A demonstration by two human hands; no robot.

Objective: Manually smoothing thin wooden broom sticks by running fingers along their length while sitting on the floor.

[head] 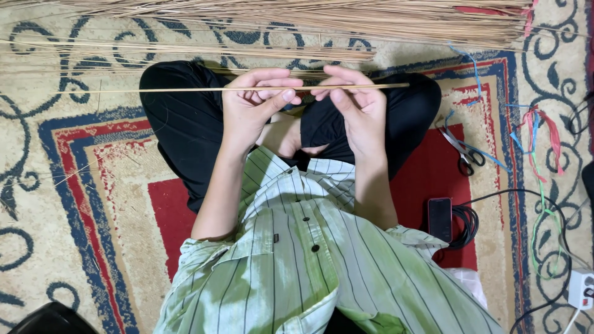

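Floor setting: patterned carpet [93,161], red centre field with blue and cream borders. Person seated cross-legged, striped pale green shirt [297,260], black trousers.

Left hand [250,105] and right hand [356,102] both pinch one thin straw-coloured stick [185,89], held level over the lap, hands close together near its right portion. Long free length runs out to the left; short end projects right of the right hand. Fingers closed on the stick, thumbs underneath.

Heap of like sticks [322,18] lies across the carpet beyond the knees. Scissors [464,154], a dark phone [440,218] and coloured strings [538,133] lie to the person's right.

Handling judgement: the stick looks slender and likely brittle; a light pinch, hands near each other, should keep it from bowing or snapping.

Unclear: the fingertips hide the stretch of stick between the hands, so any split there cannot be told. Heap is cut off at the top edge. Power strip [580,289] only partly in frame.
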